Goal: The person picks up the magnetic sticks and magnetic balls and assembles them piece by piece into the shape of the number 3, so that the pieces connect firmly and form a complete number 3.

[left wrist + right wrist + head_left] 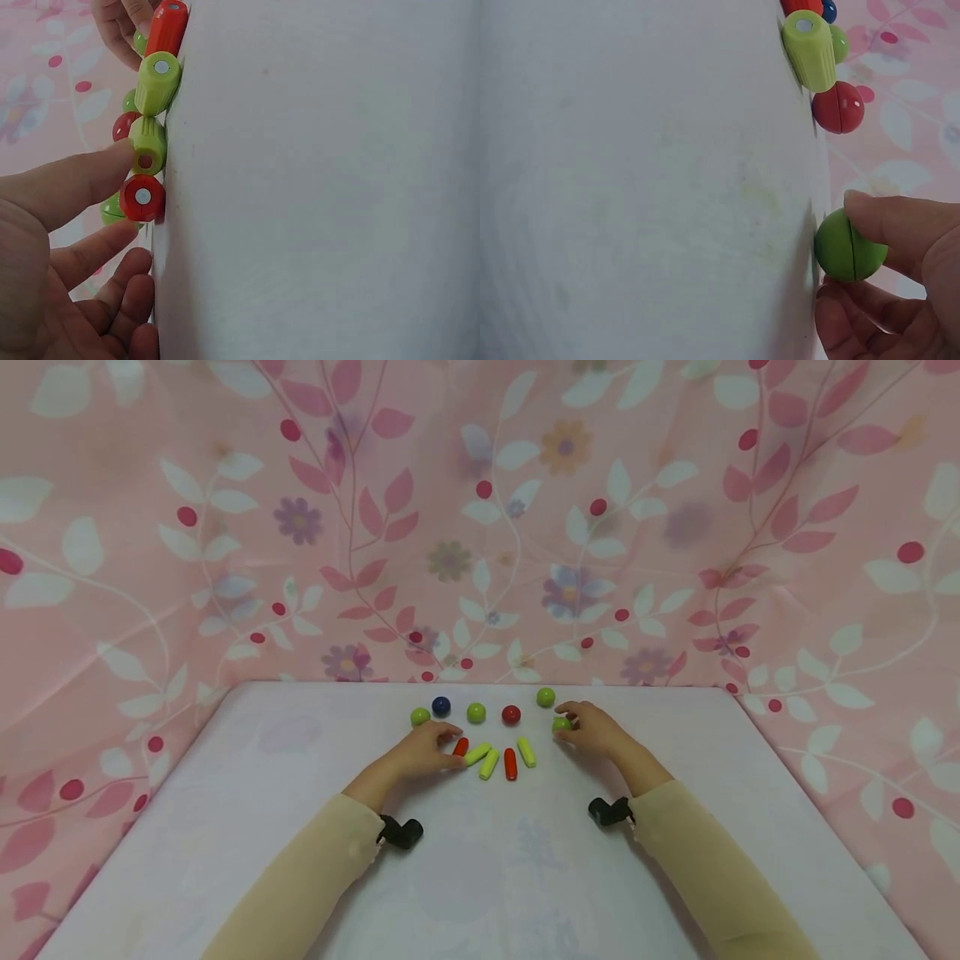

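My right hand [596,731] pinches a green ball [847,246] between thumb and fingertips, low over the white table. On the left, my left hand [420,750] reaches to a short red rod [142,196] with a silver disc on its end. Its thumb and forefinger stand spread around that rod, the thumb tip overlapping a neighbouring yellow-green rod [146,146]; whether they press on either cannot be told. More rods lie beside these: two yellow-green rods, one upright to me [489,764] and one slanted [527,752], and a red rod [511,764].
Behind the rods stand a blue ball [441,706], a red ball [511,715] and several green balls, one at the far right [545,697]. The white table [480,868] ends at a pink floral cloth [480,527]. Each wrist wears a black camera.
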Motion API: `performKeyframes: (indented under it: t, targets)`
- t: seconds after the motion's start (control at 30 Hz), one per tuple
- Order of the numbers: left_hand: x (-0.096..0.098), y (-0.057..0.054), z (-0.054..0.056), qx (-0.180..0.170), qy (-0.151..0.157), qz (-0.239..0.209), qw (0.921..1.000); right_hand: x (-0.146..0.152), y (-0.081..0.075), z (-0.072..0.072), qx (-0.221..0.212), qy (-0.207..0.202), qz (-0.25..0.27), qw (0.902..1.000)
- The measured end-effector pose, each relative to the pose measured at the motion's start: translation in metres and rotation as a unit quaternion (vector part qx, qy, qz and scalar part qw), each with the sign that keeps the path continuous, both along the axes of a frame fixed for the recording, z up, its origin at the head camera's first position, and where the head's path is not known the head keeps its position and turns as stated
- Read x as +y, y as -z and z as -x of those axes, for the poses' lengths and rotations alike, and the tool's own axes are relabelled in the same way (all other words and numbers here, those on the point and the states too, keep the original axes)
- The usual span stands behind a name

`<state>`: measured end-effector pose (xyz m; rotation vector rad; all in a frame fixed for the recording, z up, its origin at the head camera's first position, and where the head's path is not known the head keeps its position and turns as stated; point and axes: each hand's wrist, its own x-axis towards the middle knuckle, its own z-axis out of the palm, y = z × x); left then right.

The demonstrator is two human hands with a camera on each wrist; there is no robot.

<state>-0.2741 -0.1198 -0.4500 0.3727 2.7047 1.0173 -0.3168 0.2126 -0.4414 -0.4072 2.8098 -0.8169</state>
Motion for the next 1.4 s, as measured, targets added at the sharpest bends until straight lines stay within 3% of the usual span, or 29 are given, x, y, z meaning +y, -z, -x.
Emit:
performKeyframes:
  t: [0.4,0.73,1.03,1.4]
  targets:
    - [0.000,0.008,0.000,-0.002,-0.010,-0.005,0.9999,0.006,0.002,-0.004,-0.021,0.000,0.022,0.9995]
    - [-0.004,0.010,-0.001,0.004,-0.008,-0.013,0.9999,0.008,-0.001,-0.019,-0.032,-0.010,0.050,0.9982]
    - [-0.006,0.006,-0.010,0.010,-0.035,-0.013,0.9992,0.009,-0.006,-0.034,-0.049,-0.022,0.066,0.9964]
    - [-0.018,0.003,-0.021,0.017,-0.039,-0.014,0.9990,0.012,-0.009,-0.050,-0.062,-0.044,0.089,0.9931]
